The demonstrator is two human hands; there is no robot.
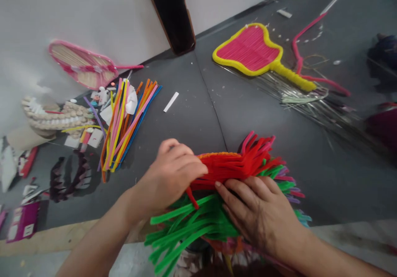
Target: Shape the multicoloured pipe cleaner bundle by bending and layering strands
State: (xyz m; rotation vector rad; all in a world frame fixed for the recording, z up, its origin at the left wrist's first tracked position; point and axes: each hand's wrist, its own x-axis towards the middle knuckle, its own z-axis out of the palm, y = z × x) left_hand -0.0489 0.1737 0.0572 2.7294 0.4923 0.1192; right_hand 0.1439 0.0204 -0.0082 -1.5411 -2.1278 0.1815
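Note:
Red pipe cleaners lie side by side in a bundle between my hands, with a braided orange edge behind them. My left hand is closed, fingers pinched on the left end of the red strands. One red strand bends down below it. My right hand presses over the bundle, its fingers bent at the edge of the red and green strands; some fingertips are hidden. Green pipe cleaners fan out to the lower left beneath both hands. Purple, pink and blue ends stick out beyond my right hand.
Loose coloured pipe cleaners lie left on the dark table. Behind are a pink-rimmed fan, a phone leaning on the wall, and a yellow-rimmed pink fan over thin wires. A dark claw clip sits far left.

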